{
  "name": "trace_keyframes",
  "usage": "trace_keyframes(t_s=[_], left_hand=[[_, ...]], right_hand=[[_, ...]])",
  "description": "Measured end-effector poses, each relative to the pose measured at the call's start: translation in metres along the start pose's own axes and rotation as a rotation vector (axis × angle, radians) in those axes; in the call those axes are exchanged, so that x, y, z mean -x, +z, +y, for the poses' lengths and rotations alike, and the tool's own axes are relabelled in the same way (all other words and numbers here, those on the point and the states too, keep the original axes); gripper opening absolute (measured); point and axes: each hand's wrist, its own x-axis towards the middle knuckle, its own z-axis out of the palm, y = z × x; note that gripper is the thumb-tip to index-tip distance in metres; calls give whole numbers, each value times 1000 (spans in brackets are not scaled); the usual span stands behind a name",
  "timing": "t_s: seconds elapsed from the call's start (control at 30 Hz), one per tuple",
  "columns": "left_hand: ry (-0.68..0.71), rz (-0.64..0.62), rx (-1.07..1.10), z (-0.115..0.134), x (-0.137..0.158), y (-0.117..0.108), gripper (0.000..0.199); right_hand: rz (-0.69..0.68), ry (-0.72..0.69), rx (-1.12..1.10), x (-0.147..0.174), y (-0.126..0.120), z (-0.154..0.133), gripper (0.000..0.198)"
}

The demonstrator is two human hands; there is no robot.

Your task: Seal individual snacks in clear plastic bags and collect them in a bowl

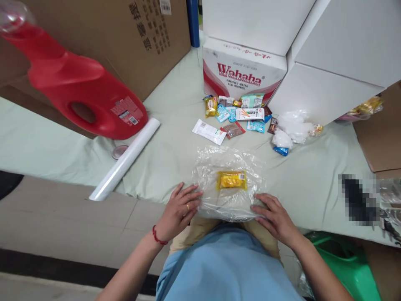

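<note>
Ring: a slim gold-coloured band (188, 207) on one finger of the left hand (181, 207)
Bracelet: dark red, cord-like loop (159, 236) around the wrist, just behind that hand
Left forearm (131, 267): bare behind the bracelet
Right forearm (318, 265): bare, running back from the right hand (274, 217)
Shirt (225, 267): plain light blue, softly creased, behind and between both hands
Trousers (199, 230): tan, showing at either side of the shirt's front edge, nearer the hands

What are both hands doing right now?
Left hand: open, touching the clear plastic at its left edge.
Right hand: open, touching its right edge.
</note>
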Motion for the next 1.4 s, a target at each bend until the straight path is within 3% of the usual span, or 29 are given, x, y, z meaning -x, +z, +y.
trace_keyframes(t_s=[0.1,0.23,0.37,0.47,0.53,0.63,0.7,0.77,0.8,0.87,0.97,1.03,1.17,1.3,1.37,1.4], left_hand=[[-16,44,123,-8,-25,-11,22],[-152,136,179,-19,-72,-18,26],[-320,170,57,-40,-110,-9,28],[-313,232,-1,-50,-115,-13,32],[-307,366,-105,-44,-107,-21,30],[-309,731,-375,-13,-88,-26,20],[-101,873,-474,19,-78,-18,20],[229,775,-446,48,-74,-2,30],[271,679,-410,60,-76,8,35],[190,470,-399,74,-84,26,42],[55,295,-421,75,-99,44,40],[33,266,-423,70,-105,50,38],[30,254,-378,59,-104,54,30],[110,274,-85,47,-91,52,34],[121,348,176,40,-80,49,37],[60,423,302,36,-75,46,35]], right_hand=[[-9,31,-167,-20,-17,4,21],[12,262,-260,-60,-37,14,30],[-84,489,-83,-93,-40,31,37],[-154,508,84,-109,-51,39,41],[-111,468,138,-121,-63,38,40],[-50,377,243,-148,-69,30,42],[-77,317,293,-172,-60,22,46],[-135,294,323,-197,-42,16,57],[-163,307,337,-208,-33,14,62],[-216,363,339,-225,-19,13,63],[-288,403,255,-232,-15,11,31],[-303,280,160,-222,-20,6,24],[-331,-117,162,-174,-23,-9,33],[-292,-217,296,-126,-3,-16,50],[-260,-228,337,-114,7,-17,57],[-244,-223,355,-110,11,-17,59]])
